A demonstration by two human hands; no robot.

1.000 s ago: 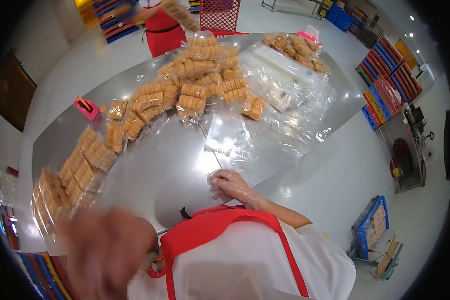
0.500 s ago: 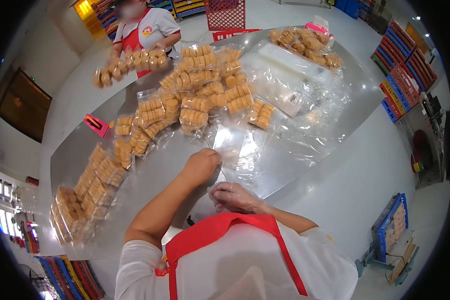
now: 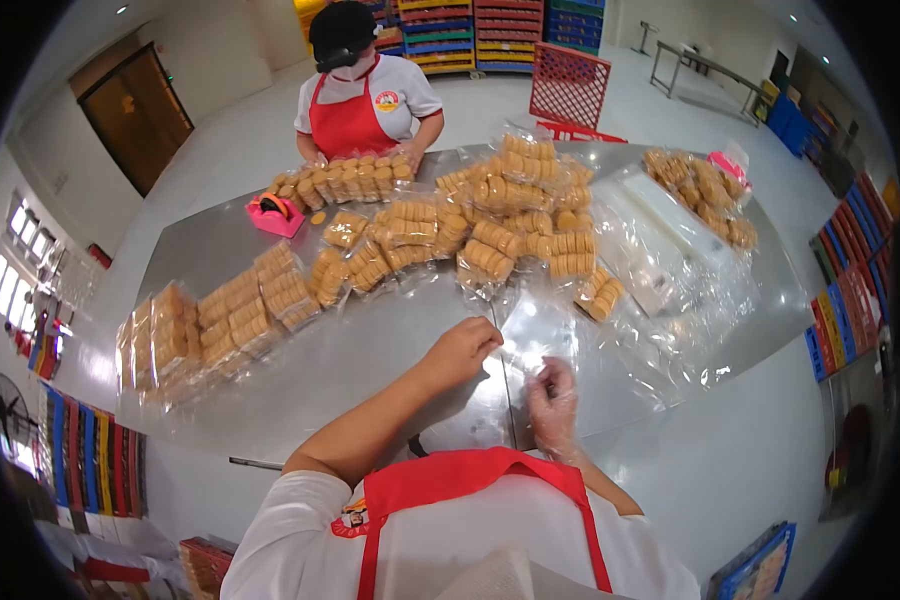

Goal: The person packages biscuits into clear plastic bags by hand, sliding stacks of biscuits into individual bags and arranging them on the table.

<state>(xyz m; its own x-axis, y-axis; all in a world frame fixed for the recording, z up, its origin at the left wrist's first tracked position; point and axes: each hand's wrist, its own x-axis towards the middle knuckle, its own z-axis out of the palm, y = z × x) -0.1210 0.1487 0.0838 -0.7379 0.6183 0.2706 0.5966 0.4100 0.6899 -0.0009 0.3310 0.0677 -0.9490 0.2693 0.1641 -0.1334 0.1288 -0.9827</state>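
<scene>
My bare left hand (image 3: 462, 352) is over the middle of the steel table, fingers pinched at the left edge of a clear plastic bag (image 3: 540, 325). My right hand (image 3: 553, 402), in a clear plastic glove, is closed at the bag's near edge, thumb and fingers together. The bag is see-through and shiny, so its outline is hard to follow. Just beyond my hands lies a heap of clear packs of round, light-brown biscuits (image 3: 485, 262). One small biscuit pack (image 3: 600, 293) rests right of the heap, beside loose clear plastic bags (image 3: 660, 335).
Across the steel table (image 3: 370, 375), a co-worker (image 3: 375, 105) in a red apron holds a row of packed biscuits (image 3: 355, 180). A pink tape dispenser (image 3: 275, 215) stands near them. More packs (image 3: 205, 325) stand at left. Stacked coloured crates (image 3: 95, 450) are beyond the table.
The view has swung left and up. My right hand has risen from near my apron to the bag beside my left hand. The co-worker's biscuit row has come down to the table.
</scene>
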